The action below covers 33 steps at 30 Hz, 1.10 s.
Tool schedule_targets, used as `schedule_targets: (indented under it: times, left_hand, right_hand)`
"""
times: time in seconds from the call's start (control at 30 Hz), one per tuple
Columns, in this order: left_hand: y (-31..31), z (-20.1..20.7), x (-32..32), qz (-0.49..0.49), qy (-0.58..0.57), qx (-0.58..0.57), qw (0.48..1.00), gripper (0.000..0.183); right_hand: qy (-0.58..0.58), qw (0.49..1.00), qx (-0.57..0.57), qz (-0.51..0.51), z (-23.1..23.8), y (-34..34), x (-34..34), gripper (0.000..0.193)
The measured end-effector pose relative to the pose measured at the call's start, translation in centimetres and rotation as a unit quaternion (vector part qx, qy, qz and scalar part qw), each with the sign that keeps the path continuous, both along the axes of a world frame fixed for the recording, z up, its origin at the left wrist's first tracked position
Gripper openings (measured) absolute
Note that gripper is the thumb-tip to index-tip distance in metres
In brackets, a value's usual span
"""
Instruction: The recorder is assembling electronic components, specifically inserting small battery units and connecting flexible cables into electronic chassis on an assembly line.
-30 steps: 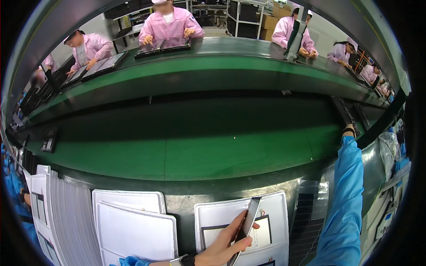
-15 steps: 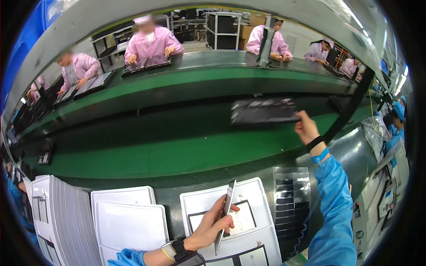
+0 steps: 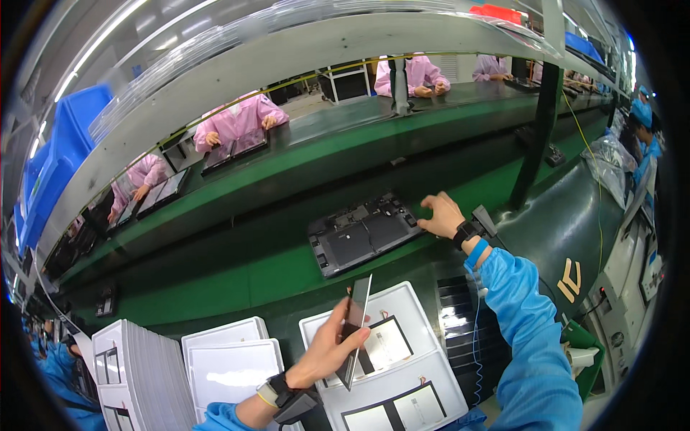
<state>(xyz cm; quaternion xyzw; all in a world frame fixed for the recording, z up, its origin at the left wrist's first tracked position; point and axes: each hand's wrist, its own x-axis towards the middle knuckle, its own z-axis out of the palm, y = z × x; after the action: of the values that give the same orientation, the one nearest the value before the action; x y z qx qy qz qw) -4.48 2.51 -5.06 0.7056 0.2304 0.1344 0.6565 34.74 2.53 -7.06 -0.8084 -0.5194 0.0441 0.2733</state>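
Observation:
A thin flat dark panel (image 3: pixel 354 327) with a pale long edge stands tilted in my left hand (image 3: pixel 327 345), pinched between thumb and fingers above a white tray (image 3: pixel 316 327). In that tray lie flat black-and-white rectangular pieces (image 3: pixel 392 341) with small cable ends. Farther off, an opened laptop base (image 3: pixel 363 233) with its inner parts exposed rests at an angle on the green conveyor belt (image 3: pixel 251 262). My right hand (image 3: pixel 444 215) is at the base's right end, thumb and fingers apart; whether the thumb still touches the corner I cannot tell.
Left of the tray are more white trays (image 3: pixel 237 366) and a tall tray stack (image 3: pixel 154 366). A dark sectioned strip (image 3: pixel 460 323) lies to the right. A black post (image 3: pixel 535 144) rises beyond my right arm. Across the belt, people in pink work at a bench (image 3: pixel 309 122).
My right hand has brought the laptop base nearer and leftward, down onto the belt, and its fingers have parted. The left hand keeps the panel. The view has shifted.

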Motion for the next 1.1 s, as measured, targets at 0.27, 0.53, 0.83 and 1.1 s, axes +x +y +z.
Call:
schedule_targets:
  times: [0.27,0.53,0.83,1.1]
  left_hand:
    - [4.7,5.5,6.5,0.039,0.124,0.519,0.845,0.114]
    - [7.0,5.5,11.9,-0.001,0.107,0.597,0.795,0.118]
    - [14.4,-3.5,14.2,0.199,0.09,0.187,0.958,0.094]
    - [14.5,-3.6,14.2,0.179,0.128,0.078,0.972,0.035]
  right_hand:
    - [0.292,0.904,0.15,0.273,7.0,-0.2,-7.7,0.019]
    - [0.222,0.921,0.245,0.208,7.6,-1.1,-5.6,0.012]
    - [0.032,0.916,0.399,-0.026,9.3,-2.1,-0.5,0.008]
    - [0.146,0.884,0.442,-0.035,6.9,-0.1,-0.2,0.006]
